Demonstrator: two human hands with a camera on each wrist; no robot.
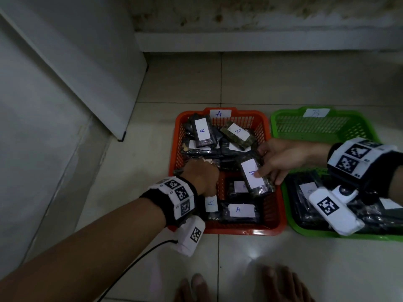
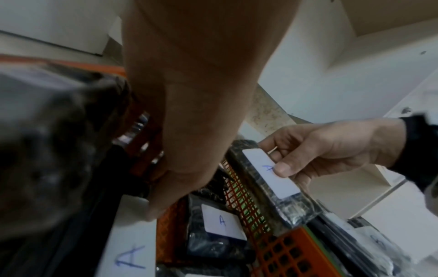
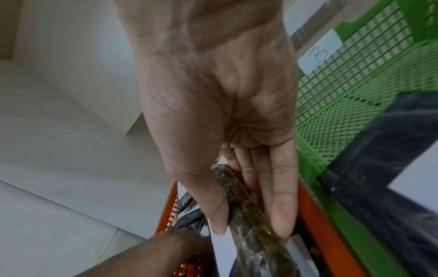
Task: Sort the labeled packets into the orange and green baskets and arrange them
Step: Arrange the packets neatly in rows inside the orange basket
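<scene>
The orange basket [image 1: 246,231], tagged A on its far rim, holds several dark packets with white A labels. My right hand [image 1: 268,166] pinches one A-labelled packet [image 1: 255,177] by its far end, thumb on the label, tilted over the basket's right side. The right wrist view shows that packet [image 3: 251,221] between thumb and straight fingers. My left hand [image 1: 201,177] reaches down into the basket's left half, and its curled fingers appear to grip a dark packet [image 2: 47,150], blurred close to the wrist camera. The green basket [image 1: 278,125], tagged B, holds dark packets in its near half.
The baskets stand side by side on a pale tiled floor. A white cabinet panel [image 1: 98,73] rises at the left and a wall ledge [image 1: 261,42] runs behind. My bare feet [image 1: 239,286] are just in front. A black cable [image 1: 135,262] trails from the left wrist.
</scene>
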